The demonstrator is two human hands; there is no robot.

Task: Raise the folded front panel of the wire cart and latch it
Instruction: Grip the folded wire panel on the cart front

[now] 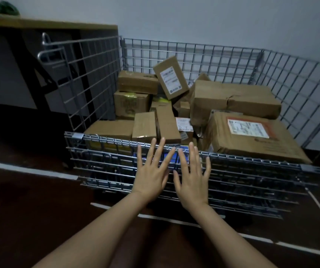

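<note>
A silver wire cart (194, 55) stands against the wall, its left, back and right mesh walls upright. The front panel (251, 182) is folded down and hangs over the lower front, its hinged top rail running across at box height. My left hand (152, 173) and my right hand (192, 176) are side by side in front of the middle of that folded panel, palms down and fingers spread. Both hands hold nothing; the fingertips reach the top rail. Metal latch tabs sit at the rail's left end (77, 135) and right end (306, 167).
Several brown cardboard parcels (250, 136) fill the cart above the front rail. A dark cabinet with a wooden top (20, 64) stands left of the cart. The floor is dark with white taped lines (29, 170). A pale wall is behind.
</note>
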